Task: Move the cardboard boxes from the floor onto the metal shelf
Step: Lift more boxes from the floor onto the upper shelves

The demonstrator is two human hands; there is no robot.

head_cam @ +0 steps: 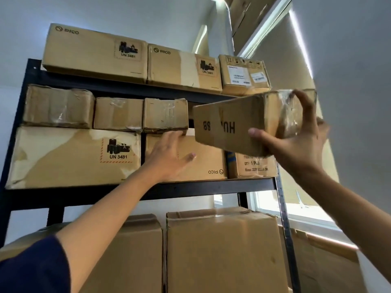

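My right hand (296, 140) grips a small taped cardboard box (232, 123) by its near end and holds it tilted in the air in front of the black metal shelf (190, 189). The box hangs beside the gap at the right of the middle row. My left hand (169, 157) is flat, fingers straight, against the front of an upside-down PICO box (207, 161) on the shelf. Its fingertips reach just under a small box (165, 115) stacked above.
The shelf holds many boxes: two PICO boxes (95, 51) and a labelled box (243, 75) on top, several in the middle tier. Large boxes (222, 250) stand below. A window with a blind (296, 206) is on the right.
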